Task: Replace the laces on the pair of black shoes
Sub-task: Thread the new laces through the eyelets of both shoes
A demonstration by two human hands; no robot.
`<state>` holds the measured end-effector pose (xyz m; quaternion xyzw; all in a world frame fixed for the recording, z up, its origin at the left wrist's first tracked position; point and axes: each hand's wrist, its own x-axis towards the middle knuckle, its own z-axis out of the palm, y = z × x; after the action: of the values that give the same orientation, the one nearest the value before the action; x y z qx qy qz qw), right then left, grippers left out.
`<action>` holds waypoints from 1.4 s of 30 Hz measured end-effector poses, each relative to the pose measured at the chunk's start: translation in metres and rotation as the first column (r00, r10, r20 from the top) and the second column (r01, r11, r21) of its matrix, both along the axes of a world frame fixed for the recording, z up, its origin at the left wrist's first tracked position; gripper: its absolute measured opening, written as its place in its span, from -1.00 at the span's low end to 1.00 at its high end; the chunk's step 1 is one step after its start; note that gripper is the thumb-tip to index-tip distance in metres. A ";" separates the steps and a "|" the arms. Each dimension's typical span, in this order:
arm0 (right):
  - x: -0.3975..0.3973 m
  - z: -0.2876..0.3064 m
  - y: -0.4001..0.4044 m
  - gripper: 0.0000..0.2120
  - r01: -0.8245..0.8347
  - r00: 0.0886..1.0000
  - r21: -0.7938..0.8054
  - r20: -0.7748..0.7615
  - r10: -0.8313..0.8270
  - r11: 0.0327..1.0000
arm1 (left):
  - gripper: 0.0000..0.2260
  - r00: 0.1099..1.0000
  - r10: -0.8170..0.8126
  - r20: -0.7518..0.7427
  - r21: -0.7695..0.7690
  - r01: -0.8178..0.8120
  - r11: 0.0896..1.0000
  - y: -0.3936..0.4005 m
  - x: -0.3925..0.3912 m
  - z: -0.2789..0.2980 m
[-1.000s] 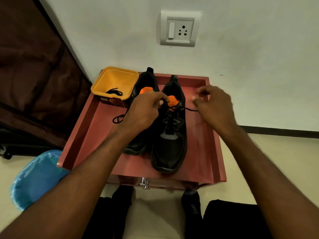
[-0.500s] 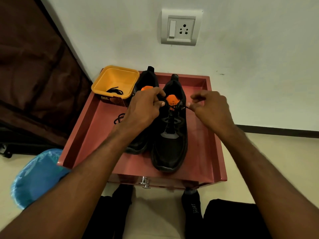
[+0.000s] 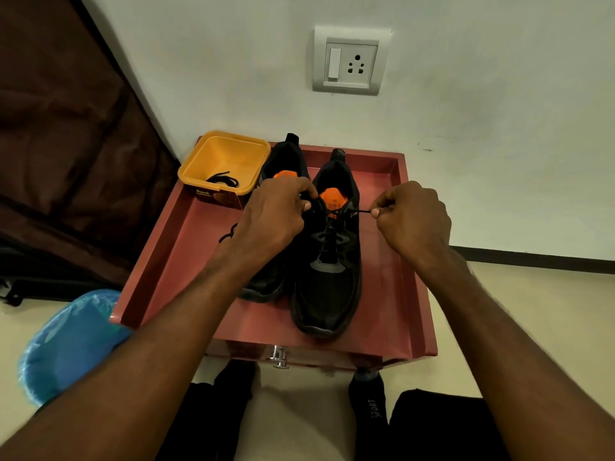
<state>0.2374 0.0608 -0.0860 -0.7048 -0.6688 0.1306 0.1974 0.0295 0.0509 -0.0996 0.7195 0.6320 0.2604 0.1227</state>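
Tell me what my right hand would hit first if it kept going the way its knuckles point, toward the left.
Probably the right shoe: your right hand pinches the lace just beside its collar, knuckles facing it. Depth is unclear.

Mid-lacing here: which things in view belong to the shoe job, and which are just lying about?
In the job:
right shoe
left shoe
black lace, pinched by the right hand
left hand, at the right shoe's collar
yellow tub holding a spare lace

Lying about:
wall socket
blue bag
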 end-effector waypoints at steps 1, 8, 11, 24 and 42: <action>0.000 0.000 0.000 -0.88 -0.009 1.000 0.003 0.006 0.009 1.000 | -0.79 1.000 0.010 -0.014 -0.006 -0.010 1.000 0.000 0.000 0.001; 0.006 0.016 -0.003 -0.85 -0.282 0.837 -0.194 -0.529 0.142 0.939 | -0.89 0.995 0.043 0.088 0.024 -0.045 0.999 -0.007 -0.006 0.003; 0.006 0.025 -0.006 -0.87 -0.385 0.791 -0.280 -0.590 0.159 0.879 | -0.87 0.996 0.012 0.094 0.041 -0.016 0.999 -0.010 -0.003 0.007; 0.007 0.028 -0.015 -0.79 -0.504 0.753 -0.323 -0.618 0.224 0.801 | -0.74 0.995 0.035 0.092 -0.070 -0.029 0.997 -0.015 0.008 0.015; -0.014 0.009 -0.015 -0.73 -0.514 0.773 -0.176 -0.519 0.364 0.840 | -0.68 0.928 0.098 0.360 -0.351 0.038 0.935 -0.019 0.004 0.024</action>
<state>0.2233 0.0463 -0.0769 -0.4958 -0.7199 0.4414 0.2028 0.0334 0.0318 -0.0755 0.6136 0.6447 0.2763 0.3628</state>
